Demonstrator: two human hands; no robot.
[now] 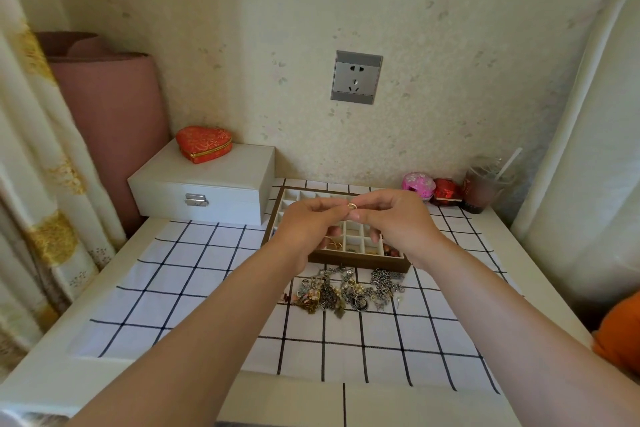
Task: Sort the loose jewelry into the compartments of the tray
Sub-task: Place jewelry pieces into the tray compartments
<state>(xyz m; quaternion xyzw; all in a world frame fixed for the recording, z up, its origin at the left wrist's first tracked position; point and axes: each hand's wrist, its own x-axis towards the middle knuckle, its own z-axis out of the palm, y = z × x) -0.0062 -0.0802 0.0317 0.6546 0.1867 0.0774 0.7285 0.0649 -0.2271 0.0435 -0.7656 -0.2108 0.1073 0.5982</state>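
A small gold ring (pixel 352 206) is pinched between the fingertips of my left hand (pixel 304 229) and my right hand (pixel 394 222), both raised above the tray. The wooden tray (pixel 360 259) with white compartments lies on the checked cloth, mostly hidden behind my hands. Gold pieces sit in one near compartment and reddish beads (pixel 393 250) in another at the near right. A tangled pile of loose jewelry (pixel 346 291), chains, pendants and rings, lies on the cloth just in front of the tray.
A white latched jewelry box (pixel 204 189) stands at the back left with a red heart-shaped case (pixel 203 143) on top. Pink and red small cases (pixel 431 188) and a plastic cup with a straw (pixel 483 191) stand at the back right. An orange object (pixel 620 336) is at the right edge.
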